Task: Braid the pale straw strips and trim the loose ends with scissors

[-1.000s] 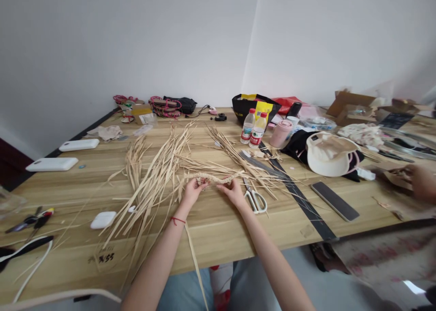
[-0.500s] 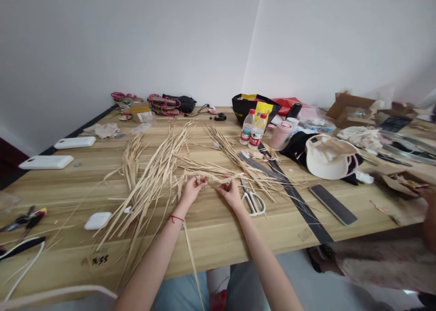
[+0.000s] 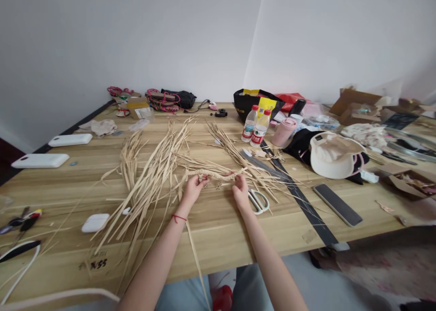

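A pale braid of straw-like strips stretches sideways between my two hands, a little above the wooden table. My left hand pinches it near its left end, fingers curled under it. My right hand grips near the right end, where loose tips stick out. One long strip trails from near my left hand over the table's front edge. Just right of my right hand lie scissors with pale handles, their blades partly hidden. Loose strips spread to the left, and another bundle lies behind the braid.
Two red-capped bottles, a pink cup and a cream cap stand back right. A dark phone lies at right. White power-bank-like blocks and a white case are left. Someone's patterned clothing shows lower right.
My right hand has moved right, away from my left hand, along the braid, and now covers more of the scissors. The left hand keeps its hold. The view has shifted slightly.
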{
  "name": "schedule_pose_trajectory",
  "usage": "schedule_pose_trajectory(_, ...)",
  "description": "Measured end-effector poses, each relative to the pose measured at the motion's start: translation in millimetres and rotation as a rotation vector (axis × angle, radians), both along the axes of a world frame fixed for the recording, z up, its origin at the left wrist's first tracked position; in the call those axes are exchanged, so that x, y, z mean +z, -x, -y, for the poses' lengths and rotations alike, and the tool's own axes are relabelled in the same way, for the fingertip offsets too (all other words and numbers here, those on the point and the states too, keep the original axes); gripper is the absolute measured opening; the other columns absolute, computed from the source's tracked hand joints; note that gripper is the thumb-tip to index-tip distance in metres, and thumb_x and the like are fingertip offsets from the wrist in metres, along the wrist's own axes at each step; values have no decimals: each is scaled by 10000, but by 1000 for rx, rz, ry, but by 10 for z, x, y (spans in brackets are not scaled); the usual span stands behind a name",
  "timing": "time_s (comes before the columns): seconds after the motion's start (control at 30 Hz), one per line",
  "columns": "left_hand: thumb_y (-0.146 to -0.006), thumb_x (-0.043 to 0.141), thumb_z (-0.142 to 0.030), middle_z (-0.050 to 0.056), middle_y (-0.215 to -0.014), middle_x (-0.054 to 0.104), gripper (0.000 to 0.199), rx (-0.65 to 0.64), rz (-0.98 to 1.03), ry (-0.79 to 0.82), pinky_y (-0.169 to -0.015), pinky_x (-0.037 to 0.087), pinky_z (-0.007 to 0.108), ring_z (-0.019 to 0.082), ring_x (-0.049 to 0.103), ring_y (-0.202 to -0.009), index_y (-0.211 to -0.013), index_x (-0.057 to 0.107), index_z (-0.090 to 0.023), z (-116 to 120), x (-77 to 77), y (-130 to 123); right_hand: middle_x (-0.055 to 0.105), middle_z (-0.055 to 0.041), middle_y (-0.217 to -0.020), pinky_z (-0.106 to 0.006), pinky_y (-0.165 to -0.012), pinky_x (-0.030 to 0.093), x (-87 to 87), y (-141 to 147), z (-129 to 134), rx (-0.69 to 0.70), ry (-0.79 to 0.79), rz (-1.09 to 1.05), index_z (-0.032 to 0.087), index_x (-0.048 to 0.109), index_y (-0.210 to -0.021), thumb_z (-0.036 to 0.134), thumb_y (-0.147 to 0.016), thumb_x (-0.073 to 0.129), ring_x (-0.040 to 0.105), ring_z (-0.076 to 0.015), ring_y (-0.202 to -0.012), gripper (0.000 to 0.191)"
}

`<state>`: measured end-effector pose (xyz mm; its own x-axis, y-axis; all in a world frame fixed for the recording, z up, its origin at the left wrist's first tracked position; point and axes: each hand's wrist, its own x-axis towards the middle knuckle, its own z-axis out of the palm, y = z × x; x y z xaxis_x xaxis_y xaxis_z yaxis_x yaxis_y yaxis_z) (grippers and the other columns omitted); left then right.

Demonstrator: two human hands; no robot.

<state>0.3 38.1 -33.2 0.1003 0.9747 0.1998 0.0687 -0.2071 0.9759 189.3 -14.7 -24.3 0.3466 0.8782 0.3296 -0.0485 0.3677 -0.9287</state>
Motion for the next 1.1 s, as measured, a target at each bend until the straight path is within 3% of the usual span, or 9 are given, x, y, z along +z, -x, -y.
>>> schedule_pose_trajectory(0.1, -648, 715, -331, 66, -867, 698, 270, 7, 23, -4, -793, 496, 356, 206, 647, -830, -836, 642, -152, -13, -7, 3, 613, -72, -1089, -420, -986, 380, -69, -28, -4, -125, 14, 79, 200, 569, -1034, 116, -572, 418, 557, -213, -1049, 493)
schedule_pose_trajectory(0.3, -654, 709, -342, 68, -858, 699, 270, 34, 7, 3, -788, 500, 347, 203, 650, -821, -829, 641, -148, 0, 31, 18, 641, -89, -1034, -420, -933, 420, -185, -25, -72, -200, 85, 186, 167, 602, -992, 141, -607, 458, 581, -224, -984, 412)
schedule_pose_trajectory(0.67, -671, 695, -357, 62, -858, 698, 255, 27, -38, 1, -771, 504, 336, 199, 645, -816, -825, 646, -159, 7, 56, 27, 651, -89, -1005, -398, -890, 446, -245, -4, -128, -208, 90, 252, 161, 595, -1022, 164, -620, 489, 590, -227, -944, 415)
schedule_pose_trajectory(0.87, -665, 696, -368, 61, -842, 697, 266, 32, -40, -3, -737, 509, 328, 195, 646, -790, -816, 641, -156, 3, 66, 36, 650, -66, -943, -378, -875, 444, -199, 12, -127, -151, 108, 257, 162, 596, -985, 187, -629, 533, 585, -218, -906, 362)
schedule_pose_trajectory(1.1, -650, 710, -356, 63, -865, 687, 290, 20, -48, 18, -746, 510, 335, 192, 642, -790, -846, 635, -155, 22, 97, 31, 625, -52, -944, -347, -865, 420, -3, 75, -72, -97, 91, 264, 179, 585, -956, 329, -663, 670, 554, -205, -904, 340)
